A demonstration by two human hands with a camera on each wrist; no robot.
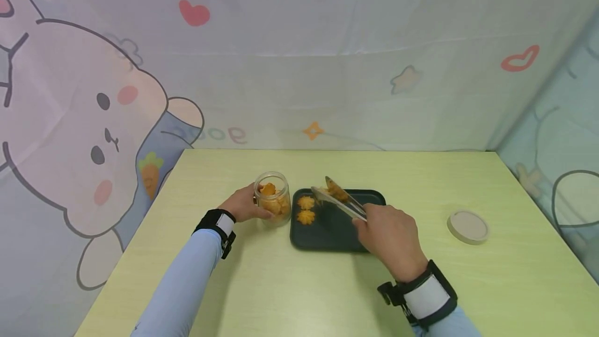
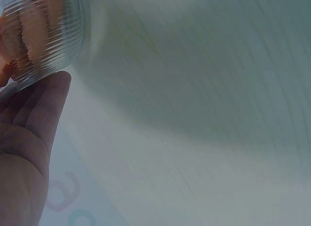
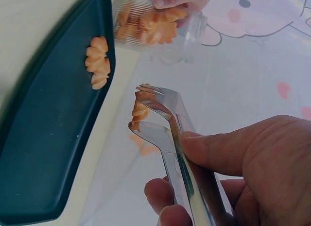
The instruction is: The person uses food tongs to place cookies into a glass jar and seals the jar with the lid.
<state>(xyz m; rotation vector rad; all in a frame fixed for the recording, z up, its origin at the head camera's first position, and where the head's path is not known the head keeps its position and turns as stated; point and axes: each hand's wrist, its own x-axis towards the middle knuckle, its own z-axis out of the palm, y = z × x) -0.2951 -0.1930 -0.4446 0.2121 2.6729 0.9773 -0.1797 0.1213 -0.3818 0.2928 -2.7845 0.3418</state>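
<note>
In the head view my left hand (image 1: 244, 205) grips a clear ribbed jar (image 1: 286, 203) partly filled with orange-brown flower-shaped cookies (image 1: 270, 205). The jar is uncovered and stands upright left of a dark green tray (image 1: 327, 238). Metal tongs (image 3: 187, 163) are in my right hand (image 1: 390, 233), thumb on one arm and fingers on the other. Between the tong tips, one cookie (image 3: 140, 110) is pinched above the tray. Two more cookies (image 1: 306, 210) lie along the tray's left side. The left wrist view shows only part of the jar and hand.
A round beige lid (image 1: 468, 227) lies on the pale yellow table (image 1: 290, 295), right of the tray. Behind the table hangs a printed cloth (image 1: 299, 66) with hearts and a rabbit. A second cloth (image 1: 561, 144) borders the right side.
</note>
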